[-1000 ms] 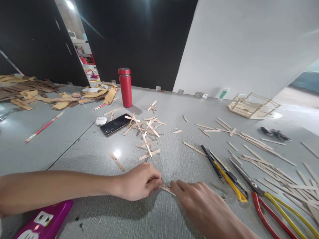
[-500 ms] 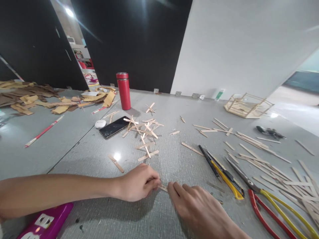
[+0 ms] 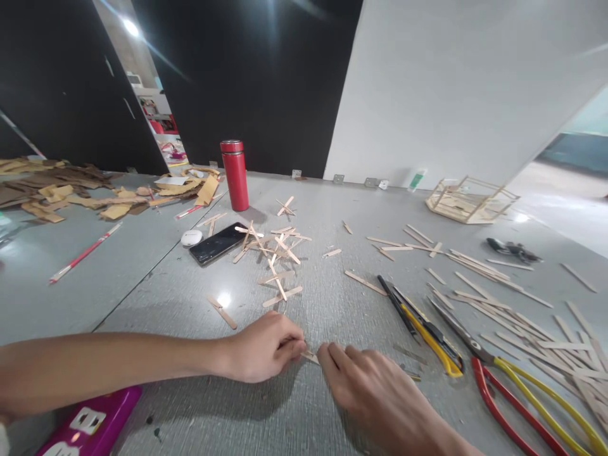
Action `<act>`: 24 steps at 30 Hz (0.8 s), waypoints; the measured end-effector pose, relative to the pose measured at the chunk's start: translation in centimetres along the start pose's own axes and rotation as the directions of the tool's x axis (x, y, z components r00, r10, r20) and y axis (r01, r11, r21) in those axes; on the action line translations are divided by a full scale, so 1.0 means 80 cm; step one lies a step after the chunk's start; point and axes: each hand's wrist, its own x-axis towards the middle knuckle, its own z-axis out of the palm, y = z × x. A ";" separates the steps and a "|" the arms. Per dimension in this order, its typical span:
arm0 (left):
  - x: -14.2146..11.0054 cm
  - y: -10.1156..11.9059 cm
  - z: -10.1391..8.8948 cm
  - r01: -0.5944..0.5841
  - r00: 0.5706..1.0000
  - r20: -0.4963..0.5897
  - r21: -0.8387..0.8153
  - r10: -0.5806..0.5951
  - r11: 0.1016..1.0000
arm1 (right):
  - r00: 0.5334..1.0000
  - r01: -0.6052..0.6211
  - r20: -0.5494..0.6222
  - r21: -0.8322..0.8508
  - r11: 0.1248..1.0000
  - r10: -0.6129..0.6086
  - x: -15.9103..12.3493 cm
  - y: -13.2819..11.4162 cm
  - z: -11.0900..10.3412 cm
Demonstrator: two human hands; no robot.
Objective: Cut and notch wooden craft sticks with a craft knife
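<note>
A grey surface (image 3: 190,304) carries everything, with a black panel (image 3: 256,82) and a white panel (image 3: 451,82) upright along its far side. Brown and yellow cardboard scraps (image 3: 90,196) spread over the far left.

Near the front edge, the left hand (image 3: 266,348) reaches in from the left, its forearm passing over a purple power strip (image 3: 102,421). Its fingers (image 3: 293,335) are closed in a pinch on the left end of a small wooden stick. The right hand (image 3: 375,392) comes from the lower right, palm down, its fingers (image 3: 329,358) bent, close together and over the stick's right end; whether they grip or only press it cannot be told.

Scissors (image 3: 475,347) with one red and one yellow handle lie open at the right, beside a wide scatter of loose sticks (image 3: 527,329). Beyond these stands a wooden frame (image 3: 470,202). A red flask (image 3: 235,177) stands upright near the black panel. Left of the scissors lies a yellow-and-black cutter (image 3: 432,335). A dark phone (image 3: 218,244) lies between a white case (image 3: 191,238) and a cluster of crossed sticks (image 3: 280,250).

Smallest is the wooden stick (image 3: 311,358) itself, low between the two hands, mostly covered, a short pale length showing.
</note>
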 end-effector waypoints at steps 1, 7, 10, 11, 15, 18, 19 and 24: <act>0.000 0.000 0.000 0.000 1.000 0.000 -0.001 0.000 1.000 | 1.000 0.016 -0.006 -0.023 1.000 -0.016 0.000 -0.001 -0.001; -0.001 -0.002 0.001 -0.005 1.000 -0.007 -0.006 0.005 1.000 | 1.000 -0.007 -0.004 -0.036 0.999 0.007 0.005 -0.005 -0.009; -0.001 -0.003 0.001 -0.005 1.000 -0.004 -0.009 0.005 1.000 | 0.994 -0.108 0.025 0.037 0.994 0.107 0.011 -0.004 -0.010; -0.001 -0.003 0.001 -0.003 1.000 -0.003 -0.009 0.003 1.000 | 0.991 -0.130 0.036 0.063 0.989 0.128 0.012 -0.003 -0.009; 0.000 -0.003 0.001 0.018 1.000 0.001 -0.013 -0.018 1.000 | 0.990 -0.133 0.059 0.144 0.981 0.126 0.014 0.006 -0.003; 0.001 -0.003 0.000 0.046 0.999 0.010 -0.025 -0.046 0.999 | 0.997 -0.067 0.047 0.176 0.982 0.060 0.009 0.010 -0.001; 0.002 -0.003 0.000 0.055 0.998 0.014 -0.030 -0.054 0.998 | 0.998 -0.054 0.042 0.181 0.982 0.047 0.006 0.010 -0.001; 0.003 -0.001 -0.002 0.087 0.996 0.033 -0.056 -0.085 0.995 | 0.996 -0.084 0.004 0.180 0.980 0.085 -0.008 0.013 -0.009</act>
